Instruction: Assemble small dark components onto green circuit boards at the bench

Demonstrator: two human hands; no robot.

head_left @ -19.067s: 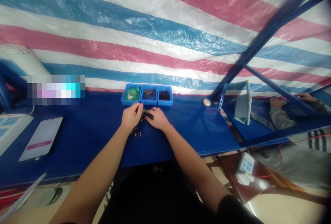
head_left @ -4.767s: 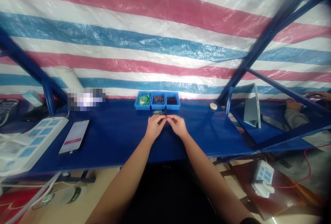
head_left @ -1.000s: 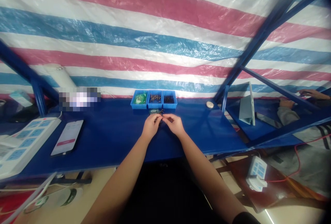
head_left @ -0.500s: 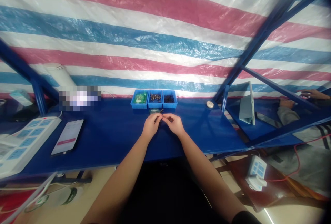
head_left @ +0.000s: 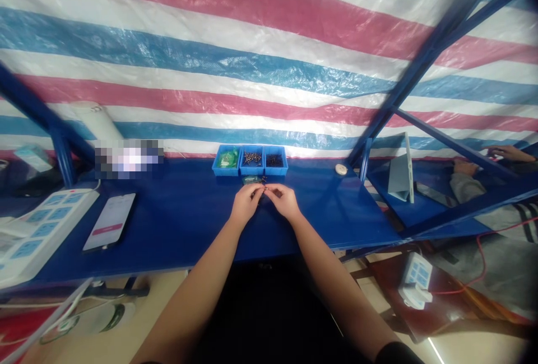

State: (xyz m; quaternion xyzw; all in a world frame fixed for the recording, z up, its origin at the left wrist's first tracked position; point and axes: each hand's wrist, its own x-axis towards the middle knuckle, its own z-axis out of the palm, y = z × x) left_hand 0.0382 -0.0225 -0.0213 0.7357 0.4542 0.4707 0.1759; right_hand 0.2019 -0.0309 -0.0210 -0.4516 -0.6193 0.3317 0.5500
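Note:
My left hand [head_left: 246,204] and my right hand [head_left: 283,201] meet at the fingertips in front of several small blue bins on a blue table top [head_left: 168,235]. Between the fingertips sits a tiny dark metal part [head_left: 263,187], mostly hidden by the fingers. Just beyond my hands lies a small green circuit board [head_left: 252,180], and my left hand is the closer one to it. The left bin [head_left: 219,167] holds a green plastic bag, the middle bin [head_left: 252,158] small metal parts, and the right bin [head_left: 274,160] dark parts.
A smartphone [head_left: 109,222] and a white power strip [head_left: 42,229] lie to the left on the table. A small round white disc [head_left: 341,169] sits to the right. Blue steel struts [head_left: 420,73] rise there, and beyond them a co-worker's hand [head_left: 508,153] rests at another bench.
Over the last second my hands have barely moved. Since the earliest frame they have come together in front of the bins, and the view has turned slightly.

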